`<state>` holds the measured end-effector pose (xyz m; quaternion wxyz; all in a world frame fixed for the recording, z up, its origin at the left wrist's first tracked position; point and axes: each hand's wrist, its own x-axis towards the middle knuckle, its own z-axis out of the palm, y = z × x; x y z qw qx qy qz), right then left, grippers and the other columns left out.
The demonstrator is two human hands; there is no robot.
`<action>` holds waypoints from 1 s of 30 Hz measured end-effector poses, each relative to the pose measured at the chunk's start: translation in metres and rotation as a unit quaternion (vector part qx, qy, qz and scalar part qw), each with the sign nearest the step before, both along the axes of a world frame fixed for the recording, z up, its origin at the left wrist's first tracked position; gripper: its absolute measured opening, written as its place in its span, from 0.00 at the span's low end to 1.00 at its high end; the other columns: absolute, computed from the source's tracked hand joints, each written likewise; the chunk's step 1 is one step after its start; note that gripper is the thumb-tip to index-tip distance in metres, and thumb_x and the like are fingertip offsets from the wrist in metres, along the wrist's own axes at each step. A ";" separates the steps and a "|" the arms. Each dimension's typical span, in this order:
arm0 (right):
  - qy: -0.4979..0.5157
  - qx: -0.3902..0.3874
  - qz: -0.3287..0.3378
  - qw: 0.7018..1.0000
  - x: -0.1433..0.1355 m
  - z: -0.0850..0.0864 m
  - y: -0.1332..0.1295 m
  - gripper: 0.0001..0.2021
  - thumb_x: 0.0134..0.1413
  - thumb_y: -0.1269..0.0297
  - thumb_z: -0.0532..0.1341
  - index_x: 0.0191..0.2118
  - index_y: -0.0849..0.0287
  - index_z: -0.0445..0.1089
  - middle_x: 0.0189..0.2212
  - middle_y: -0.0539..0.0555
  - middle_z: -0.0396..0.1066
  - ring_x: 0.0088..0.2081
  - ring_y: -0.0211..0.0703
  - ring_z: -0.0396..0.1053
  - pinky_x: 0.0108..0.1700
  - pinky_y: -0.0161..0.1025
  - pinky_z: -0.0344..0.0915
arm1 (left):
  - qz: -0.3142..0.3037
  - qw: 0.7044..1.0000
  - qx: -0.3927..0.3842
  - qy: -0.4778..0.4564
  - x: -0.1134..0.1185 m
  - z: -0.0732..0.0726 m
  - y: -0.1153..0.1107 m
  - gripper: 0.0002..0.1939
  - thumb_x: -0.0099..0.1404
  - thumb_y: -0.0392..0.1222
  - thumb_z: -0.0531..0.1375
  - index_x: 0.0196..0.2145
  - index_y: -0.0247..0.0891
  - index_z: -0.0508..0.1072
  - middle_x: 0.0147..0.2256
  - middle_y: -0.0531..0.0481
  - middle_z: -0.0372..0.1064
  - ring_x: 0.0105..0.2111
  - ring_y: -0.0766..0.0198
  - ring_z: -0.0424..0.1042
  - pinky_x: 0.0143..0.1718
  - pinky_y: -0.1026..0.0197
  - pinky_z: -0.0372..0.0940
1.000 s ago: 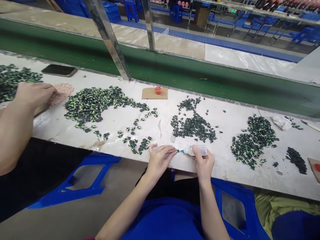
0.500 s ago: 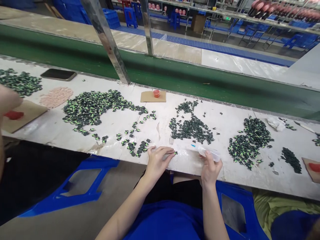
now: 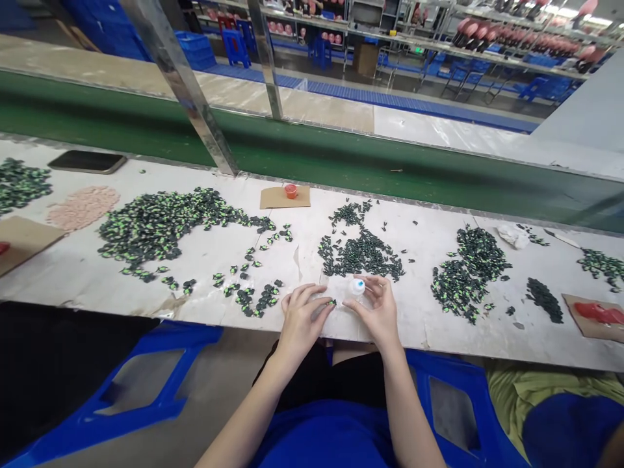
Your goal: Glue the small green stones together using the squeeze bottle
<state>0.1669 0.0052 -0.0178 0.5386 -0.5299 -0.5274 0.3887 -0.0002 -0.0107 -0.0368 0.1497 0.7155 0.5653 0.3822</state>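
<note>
My left hand (image 3: 305,315) pinches a small dark green piece (image 3: 333,302) between thumb and fingertips, just above the near edge of the white table (image 3: 414,328). To its right, my right hand (image 3: 379,309) holds a clear bottle (image 3: 357,286) with a blue tip, upright or nearly so. Beyond both hands lies a pile of small dark pieces (image 3: 365,252). Dark pieces with bright green marks (image 3: 263,298) are scattered left of my left hand, trailing from a larger heap (image 3: 151,224).
At the back, a red cup (image 3: 291,191) sits on cardboard (image 3: 273,197). More dark piles (image 3: 470,266) lie to the right, and pale pink pieces (image 3: 82,207) and a phone (image 3: 88,161) to the left. A metal post (image 3: 195,104) rises behind the table.
My right hand has moved left towards my left hand, and the bottle has turned from lying sideways to more upright. The view has shifted. At the left, another person's arm has left the view.
</note>
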 end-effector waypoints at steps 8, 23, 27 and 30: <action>-0.357 0.083 -0.049 0.929 0.049 0.007 0.013 0.10 0.56 0.60 0.62 0.43 0.49 0.76 0.41 0.57 0.69 0.46 0.55 0.62 0.47 0.56 0.65 | 0.006 0.997 -0.015 -0.071 -0.003 0.003 0.001 0.04 0.62 0.39 0.62 0.34 0.46 0.78 0.43 0.48 0.77 0.50 0.50 0.68 0.51 0.43 0.61; -0.346 0.081 -0.104 0.929 0.033 0.028 -0.003 0.13 0.65 0.61 0.51 0.40 0.56 0.72 0.35 0.57 0.72 0.39 0.49 0.69 0.41 0.46 0.67 | -0.042 0.970 -0.041 -0.235 0.003 0.030 -0.010 0.06 0.65 0.40 0.60 0.35 0.42 0.78 0.34 0.49 0.78 0.36 0.59 0.76 0.40 0.58 0.72; -0.296 0.082 -0.028 0.951 0.015 0.041 -0.037 0.12 0.63 0.64 0.53 0.44 0.54 0.74 0.35 0.56 0.73 0.40 0.48 0.71 0.42 0.43 0.69 | -0.052 0.971 -0.033 -0.230 0.009 0.035 -0.011 0.07 0.65 0.39 0.59 0.36 0.41 0.78 0.35 0.48 0.78 0.36 0.59 0.76 0.40 0.57 0.71; -0.198 0.035 -0.024 0.979 -0.002 0.041 -0.048 0.10 0.60 0.63 0.58 0.43 0.55 0.75 0.35 0.55 0.76 0.36 0.45 0.74 0.38 0.40 0.71 | -0.056 0.975 -0.022 -0.216 0.011 0.036 -0.013 0.07 0.66 0.39 0.59 0.39 0.41 0.78 0.35 0.47 0.78 0.37 0.58 0.76 0.40 0.56 0.70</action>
